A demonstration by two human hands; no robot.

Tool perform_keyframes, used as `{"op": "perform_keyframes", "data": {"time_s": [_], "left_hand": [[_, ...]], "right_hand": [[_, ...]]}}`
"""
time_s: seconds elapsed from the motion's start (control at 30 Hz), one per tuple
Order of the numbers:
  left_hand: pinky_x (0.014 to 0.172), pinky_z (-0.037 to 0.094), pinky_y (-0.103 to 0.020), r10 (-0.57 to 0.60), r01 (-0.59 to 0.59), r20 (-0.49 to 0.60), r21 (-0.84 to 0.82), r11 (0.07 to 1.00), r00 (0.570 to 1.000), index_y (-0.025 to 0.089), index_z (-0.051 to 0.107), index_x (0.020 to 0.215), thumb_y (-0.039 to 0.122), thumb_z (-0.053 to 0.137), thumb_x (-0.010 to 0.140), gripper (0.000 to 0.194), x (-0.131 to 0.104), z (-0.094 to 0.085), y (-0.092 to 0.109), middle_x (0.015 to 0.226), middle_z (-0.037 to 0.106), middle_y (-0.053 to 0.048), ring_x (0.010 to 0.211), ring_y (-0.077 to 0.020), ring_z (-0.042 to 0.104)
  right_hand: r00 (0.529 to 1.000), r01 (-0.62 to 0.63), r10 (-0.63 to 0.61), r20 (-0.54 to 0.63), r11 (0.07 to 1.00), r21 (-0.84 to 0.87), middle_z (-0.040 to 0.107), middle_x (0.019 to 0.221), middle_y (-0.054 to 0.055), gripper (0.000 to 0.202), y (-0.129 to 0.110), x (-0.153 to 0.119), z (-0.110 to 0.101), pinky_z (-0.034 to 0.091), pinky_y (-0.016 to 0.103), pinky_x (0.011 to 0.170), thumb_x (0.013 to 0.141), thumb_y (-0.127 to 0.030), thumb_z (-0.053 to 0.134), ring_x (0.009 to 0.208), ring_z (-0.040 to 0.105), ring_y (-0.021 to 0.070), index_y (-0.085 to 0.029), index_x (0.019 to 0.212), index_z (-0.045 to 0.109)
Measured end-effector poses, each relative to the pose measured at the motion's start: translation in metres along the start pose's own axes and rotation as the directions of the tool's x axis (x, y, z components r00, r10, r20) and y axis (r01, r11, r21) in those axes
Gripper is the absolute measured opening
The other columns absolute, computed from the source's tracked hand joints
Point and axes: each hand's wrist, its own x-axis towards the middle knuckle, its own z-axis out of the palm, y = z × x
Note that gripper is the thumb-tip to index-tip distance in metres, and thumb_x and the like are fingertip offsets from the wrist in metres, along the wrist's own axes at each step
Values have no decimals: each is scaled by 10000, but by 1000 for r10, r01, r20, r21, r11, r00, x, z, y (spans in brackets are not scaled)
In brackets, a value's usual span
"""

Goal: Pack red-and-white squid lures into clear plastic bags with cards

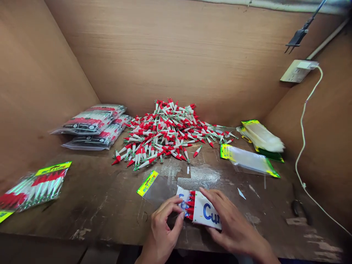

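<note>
In front of me, a white paper holder with blue lettering (206, 212) lies low over the near edge of the table. Red tips of several fishing lures (190, 206) stick out of its left side, above another lettered white part. My right hand (229, 220) grips the holder's right end, thumb below and fingers above. At the left end, my left hand (167, 220) is curled with thumb and index finger nearly together beside the red tips. What sits between those fingertips is hidden. A clear bag with a yellow header (148, 184) lies flat just beyond my left hand.
A big heap of red-and-white lures (167, 135) covers the table's back middle. Filled packs (90, 124) are stacked back left, with more filled yellow-header bags (41, 185) at left. Flat bags (250, 159) lie at right, near black-handled pliers (299, 207). A white cord (302, 139) hangs from the socket.
</note>
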Motion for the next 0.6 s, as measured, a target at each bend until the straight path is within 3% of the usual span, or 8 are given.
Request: {"op": "perform_keyframes", "data": {"time_s": [0.2, 0.27, 0.37, 0.47, 0.6], "left_hand": [[838, 588, -359, 108, -107, -10, 83, 991, 994, 226, 686, 902, 161, 581, 951, 133, 5, 7, -2, 1023, 723, -75, 1000, -231, 695], [871, 591, -383, 112, -113, 10, 111, 987, 994, 229, 675, 1014, 175, 632, 921, 116, 6, 7, -5, 1096, 707, -86, 1040, -245, 686], [917, 588, -410, 88, -93, 34, 154, 984, 995, 231, 637, 1129, 181, 681, 874, 263, 5, 6, -11, 1220, 658, -98, 1107, -264, 670], [880, 598, -376, 114, -117, 29, 191, 975, 993, 234, 657, 1026, 141, 591, 923, 154, 4, 7, -14, 1166, 666, -80, 1045, -237, 695], [864, 589, -356, 127, -127, 9, 210, 969, 992, 229, 659, 953, 119, 529, 956, 170, 4, 11, -14, 1110, 683, -72, 1009, -225, 699]], "right_hand": [[997, -41, 38, -70, 999, -36, 446, 1524, 101, 897, 5, 0, 5, 382, 521, 1141, 762, -101, 576, 1381, 399, 311, -251, 1577, 233], [996, -51, 48, -80, 998, -34, 455, 1516, 101, 902, 7, -1, 8, 393, 520, 1133, 759, -104, 580, 1372, 411, 314, -257, 1575, 229], [994, -68, 65, -88, 997, -33, 468, 1503, 103, 895, 8, -3, 13, 406, 516, 1125, 768, -112, 582, 1363, 428, 312, -258, 1576, 226], [991, -88, 84, -101, 996, -28, 467, 1499, 111, 874, 9, -4, 20, 416, 517, 1119, 781, -122, 582, 1360, 438, 313, -254, 1573, 235], [989, -98, 95, -113, 995, -22, 471, 1495, 107, 885, 5, -4, 29, 421, 512, 1119, 772, -124, 598, 1361, 439, 315, -262, 1568, 237]]}}
